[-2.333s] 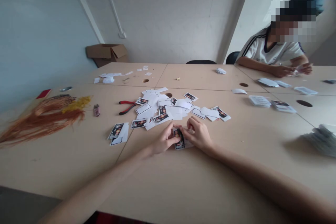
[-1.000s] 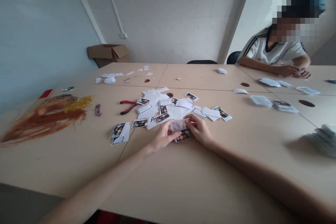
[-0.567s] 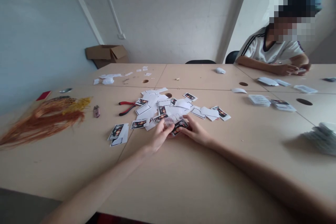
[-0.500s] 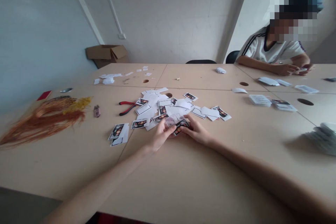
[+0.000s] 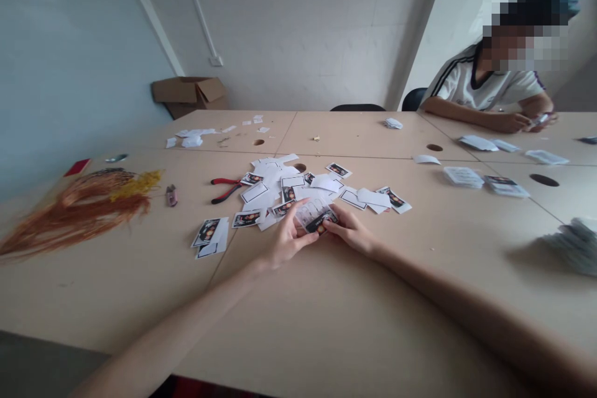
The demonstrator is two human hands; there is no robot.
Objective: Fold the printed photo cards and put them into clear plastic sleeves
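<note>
Both hands meet low over the bench (image 5: 326, 323), at the near edge of a scattered pile of cards (image 5: 280, 183). The left hand (image 5: 283, 241) and right hand (image 5: 353, 233) pinch a sleeved photo card (image 5: 316, 216) between them, fingers closed on its opposite ends. Red-handled pliers (image 5: 227, 189) lie well off to the left. Another person (image 5: 485, 84) sits at the far right.

red-handled pliers (image 5: 227, 189), orange strands (image 5: 79, 211), beige table (image 5: 326, 323)

Left hand (image 5: 284, 242) and right hand (image 5: 353, 234) on a clear sleeve (image 5: 311, 212) beside scattered cards (image 5: 273, 181)
</note>
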